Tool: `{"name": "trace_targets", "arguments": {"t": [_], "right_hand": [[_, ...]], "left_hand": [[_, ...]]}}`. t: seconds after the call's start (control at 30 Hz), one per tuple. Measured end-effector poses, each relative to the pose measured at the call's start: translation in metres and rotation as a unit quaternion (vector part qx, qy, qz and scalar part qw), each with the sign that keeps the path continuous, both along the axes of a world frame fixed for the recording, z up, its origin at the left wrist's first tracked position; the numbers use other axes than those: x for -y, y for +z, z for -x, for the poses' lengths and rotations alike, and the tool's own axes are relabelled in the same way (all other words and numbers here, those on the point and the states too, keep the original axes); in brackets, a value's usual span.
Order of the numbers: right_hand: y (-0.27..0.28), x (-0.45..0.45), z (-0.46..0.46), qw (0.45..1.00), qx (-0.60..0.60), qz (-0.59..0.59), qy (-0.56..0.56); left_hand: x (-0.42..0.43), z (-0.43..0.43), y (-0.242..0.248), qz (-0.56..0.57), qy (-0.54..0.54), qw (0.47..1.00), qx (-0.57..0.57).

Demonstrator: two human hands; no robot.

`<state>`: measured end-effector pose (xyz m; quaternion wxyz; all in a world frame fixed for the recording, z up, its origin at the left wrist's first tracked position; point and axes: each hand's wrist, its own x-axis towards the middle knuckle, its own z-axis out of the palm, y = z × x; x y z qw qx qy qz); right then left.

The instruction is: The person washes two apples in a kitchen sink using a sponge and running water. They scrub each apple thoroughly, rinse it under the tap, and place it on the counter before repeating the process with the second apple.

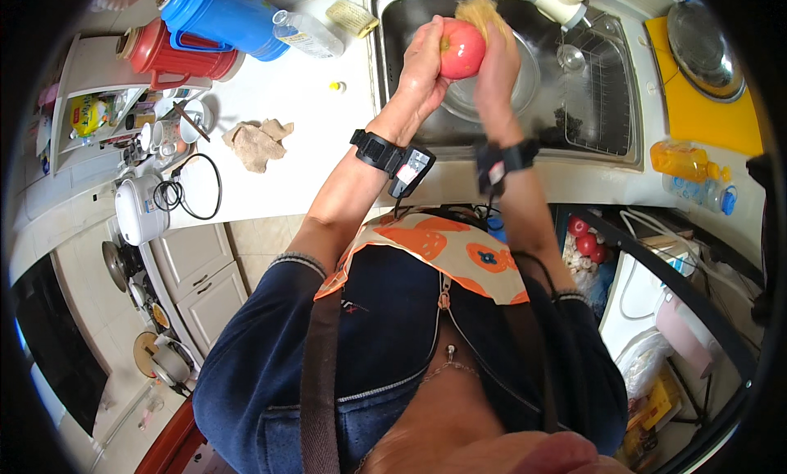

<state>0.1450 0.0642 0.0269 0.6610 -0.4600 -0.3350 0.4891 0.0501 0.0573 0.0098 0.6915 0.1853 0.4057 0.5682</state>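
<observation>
Over the steel sink (424,126), my left hand (421,62) holds a red apple (462,48) by its left side, with the stem hollow facing left. My right hand (499,68), blurred, is at the apple's right side with a tan fibrous scrubber (478,11) between its fingers and the fruit. A round, clear-looking bowl (527,74) lies in the sink beneath my hands, partly hidden by them. A wire rack (599,99) stands at the sink's right side.
Left of the sink are a sponge (351,17), a clear bottle (307,34), a yellow cap (337,86), a beige cloth (258,143), and blue (224,19) and red (184,51) thermos jugs. To the right lie a yellow board (701,114), a metal lid (704,49) and bottles (679,160).
</observation>
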Motion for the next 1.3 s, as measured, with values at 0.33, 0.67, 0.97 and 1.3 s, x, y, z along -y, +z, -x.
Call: {"name": "trace_targets", "arguments": {"t": [0.33, 0.67, 0.97, 1.3], "right_hand": [[-0.021, -0.024, -0.012, 0.967, -0.199, 0.098, 0.127], [-0.034, 0.018, 0.004, 0.946, 0.235, -0.210, -0.080], [0.000, -0.013, -0.004, 0.990, -0.025, 0.053, 0.125], [-0.007, -0.003, 0.003, 0.979, -0.118, 0.127, 0.108]], "left_hand": [[-0.014, 0.010, -0.012, -0.285, 0.043, 0.897, -0.336], [-0.003, 0.001, 0.003, 0.080, -0.032, 0.995, 0.049], [-0.003, -0.004, 0.006, -0.012, 0.101, 0.995, 0.007], [-0.009, 0.005, -0.002, -0.177, 0.103, 0.956, -0.210]]}}
